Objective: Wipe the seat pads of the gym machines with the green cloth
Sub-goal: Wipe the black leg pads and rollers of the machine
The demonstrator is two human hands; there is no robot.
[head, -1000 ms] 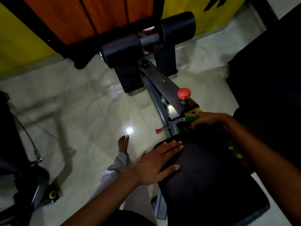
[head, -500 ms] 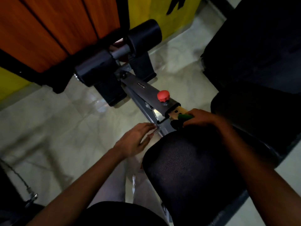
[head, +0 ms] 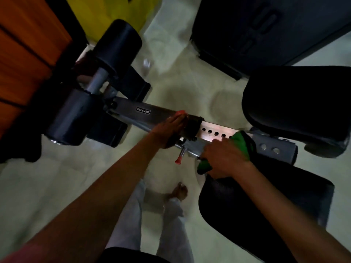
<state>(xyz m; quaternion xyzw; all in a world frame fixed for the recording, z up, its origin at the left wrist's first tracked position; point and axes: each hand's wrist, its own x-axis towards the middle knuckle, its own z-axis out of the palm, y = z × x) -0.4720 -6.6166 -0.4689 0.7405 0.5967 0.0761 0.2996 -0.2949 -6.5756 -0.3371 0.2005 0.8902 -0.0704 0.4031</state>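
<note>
Pale glossy floor [head: 57,186] carries the bench frame [head: 152,114], w/ a bare foot [head: 178,192], blurry.

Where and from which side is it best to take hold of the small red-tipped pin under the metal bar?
Probably the red tip of the pin: it hangs free below the metal bar, towards the person. Pinch it from below; the right hand with the green cloth crowds its right side.

The green cloth [head: 242,147] is bunched up on the grey metal frame bar [head: 214,133], at the bar's end nearest the seat pad [head: 266,211], with a fold sticking out below the bar. The seat pad is black, textured and rounded at its corners, lying flat; its front edge sits just under the cloth.
</note>
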